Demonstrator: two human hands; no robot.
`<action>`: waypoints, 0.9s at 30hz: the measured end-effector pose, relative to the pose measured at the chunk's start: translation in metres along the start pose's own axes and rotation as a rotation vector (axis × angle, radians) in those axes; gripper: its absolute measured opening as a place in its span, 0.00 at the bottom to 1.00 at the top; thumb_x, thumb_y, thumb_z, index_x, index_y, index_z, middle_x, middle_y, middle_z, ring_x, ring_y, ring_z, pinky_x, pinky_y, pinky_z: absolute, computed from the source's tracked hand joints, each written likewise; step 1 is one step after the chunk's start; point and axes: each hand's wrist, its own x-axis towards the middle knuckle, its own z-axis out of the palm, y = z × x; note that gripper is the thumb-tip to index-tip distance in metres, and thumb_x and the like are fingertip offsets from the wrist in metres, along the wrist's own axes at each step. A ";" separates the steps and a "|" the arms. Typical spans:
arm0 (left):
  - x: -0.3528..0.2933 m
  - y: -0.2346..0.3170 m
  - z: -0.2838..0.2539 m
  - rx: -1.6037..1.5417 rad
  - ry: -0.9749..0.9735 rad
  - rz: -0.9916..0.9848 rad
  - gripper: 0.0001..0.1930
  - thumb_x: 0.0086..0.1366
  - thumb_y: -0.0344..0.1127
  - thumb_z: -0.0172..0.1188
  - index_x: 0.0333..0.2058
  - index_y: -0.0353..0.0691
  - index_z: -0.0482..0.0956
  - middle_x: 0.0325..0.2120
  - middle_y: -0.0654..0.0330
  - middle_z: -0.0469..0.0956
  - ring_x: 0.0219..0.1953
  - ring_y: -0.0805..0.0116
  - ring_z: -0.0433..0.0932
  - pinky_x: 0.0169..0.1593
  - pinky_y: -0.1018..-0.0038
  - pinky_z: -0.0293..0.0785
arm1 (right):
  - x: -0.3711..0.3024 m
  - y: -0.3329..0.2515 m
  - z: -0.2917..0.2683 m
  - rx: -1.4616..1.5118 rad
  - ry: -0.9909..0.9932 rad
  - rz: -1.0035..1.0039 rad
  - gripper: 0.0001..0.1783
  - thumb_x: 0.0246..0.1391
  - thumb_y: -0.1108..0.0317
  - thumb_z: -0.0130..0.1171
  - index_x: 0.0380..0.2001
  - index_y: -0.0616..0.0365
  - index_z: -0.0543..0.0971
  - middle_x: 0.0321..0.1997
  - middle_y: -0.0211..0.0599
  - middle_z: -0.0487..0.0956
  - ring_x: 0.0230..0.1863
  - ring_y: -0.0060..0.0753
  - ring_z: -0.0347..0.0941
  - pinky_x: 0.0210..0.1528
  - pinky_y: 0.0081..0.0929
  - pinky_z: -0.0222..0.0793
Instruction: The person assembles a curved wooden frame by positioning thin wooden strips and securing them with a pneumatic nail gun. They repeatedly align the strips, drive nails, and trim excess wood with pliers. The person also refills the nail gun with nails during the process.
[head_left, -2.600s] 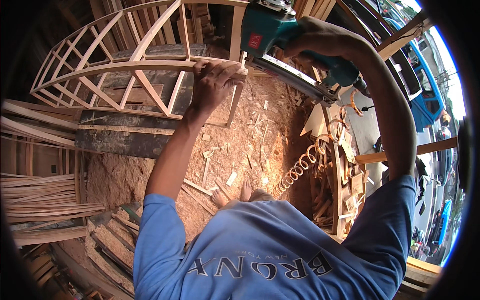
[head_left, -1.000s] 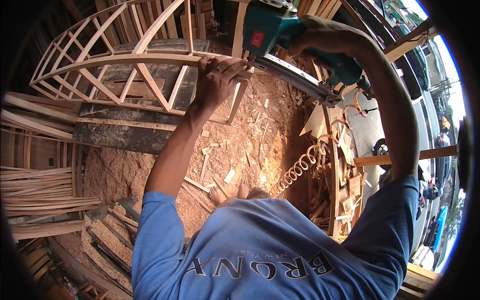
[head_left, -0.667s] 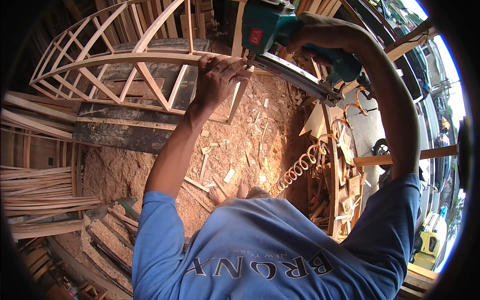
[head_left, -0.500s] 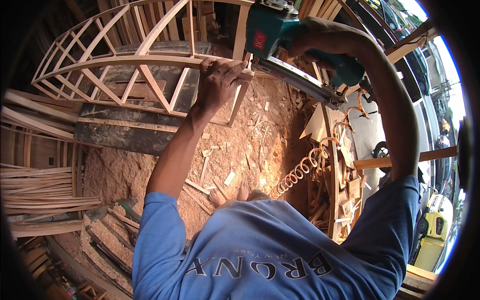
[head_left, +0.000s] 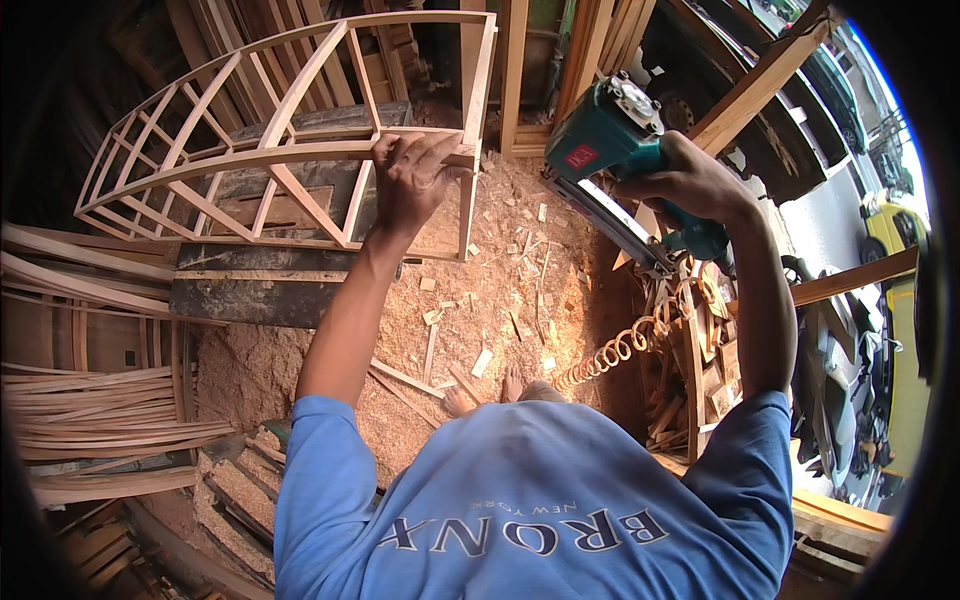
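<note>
The near rail of a curved wooden frame is gripped at its right end by the left hand, whose fingers are bent over the top. The handle of a teal nailer is enclosed by the curled fingers of the right hand; the tool is held well apart from the frame, to the right of the left hand. Its long magazine is slung below the right hand, its contents hidden. A coiled hose is seen below the right hand. Offcuts are heaped beside a wooden rail, also below that hand. To the left of and below the left hand, a dark worktop is partly covered by the frame, and thin strips are stacked farther off. Wood chips are strewn over the floor below the left hand.
</note>
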 end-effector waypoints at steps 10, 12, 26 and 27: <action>-0.003 -0.001 -0.001 0.004 -0.044 -0.023 0.26 0.52 0.46 0.72 0.52 0.57 0.81 0.47 0.73 0.81 0.50 0.71 0.75 0.60 0.63 0.56 | 0.058 -0.049 -0.013 -0.178 -0.103 -0.134 0.20 0.44 0.54 0.72 0.31 0.62 0.83 0.22 0.33 0.81 0.21 0.23 0.77 0.28 0.25 0.74; -0.002 0.000 -0.002 0.000 -0.051 -0.037 0.26 0.52 0.45 0.72 0.52 0.57 0.81 0.48 0.74 0.80 0.51 0.71 0.74 0.61 0.62 0.56 | 0.068 -0.061 -0.014 -0.218 -0.095 -0.226 0.20 0.45 0.55 0.70 0.34 0.60 0.84 0.24 0.32 0.81 0.20 0.23 0.76 0.26 0.26 0.73; -0.003 -0.007 0.003 0.001 -0.008 0.027 0.25 0.50 0.47 0.73 0.49 0.56 0.81 0.46 0.74 0.80 0.50 0.71 0.75 0.60 0.62 0.58 | 0.082 -0.083 -0.009 -0.222 -0.135 -0.195 0.17 0.46 0.59 0.68 0.34 0.62 0.84 0.18 0.33 0.77 0.14 0.22 0.73 0.15 0.23 0.69; -0.004 -0.006 0.004 -0.001 -0.010 0.018 0.25 0.50 0.47 0.72 0.49 0.56 0.81 0.46 0.74 0.80 0.50 0.71 0.75 0.60 0.62 0.58 | 0.082 -0.083 -0.009 -0.192 -0.151 -0.191 0.16 0.46 0.59 0.67 0.34 0.62 0.84 0.18 0.33 0.77 0.14 0.22 0.73 0.14 0.22 0.69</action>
